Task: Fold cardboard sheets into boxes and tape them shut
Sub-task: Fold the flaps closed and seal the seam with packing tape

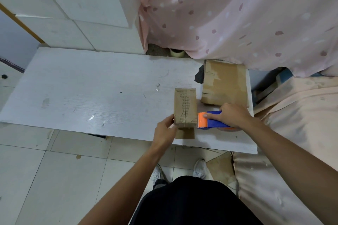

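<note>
A small brown cardboard box [185, 107] stands on the white table [95, 89] near its front right. Clear tape runs over its top seam, and a flap hangs open at its near end. My left hand [165, 130] grips the box's near left corner. My right hand [231, 116] holds a blue and orange tape dispenser [210, 120], whose orange head sits just right of the box's near end.
A stack of flat cardboard sheets [225, 83] lies at the table's right edge behind the dispenser. A pink curtain [237, 14] hangs behind, white cabinets [73, 9] stand at the back left, and a covered seat [301, 115] is on the right. A roll of tape [177, 52] sits on the floor behind the table.
</note>
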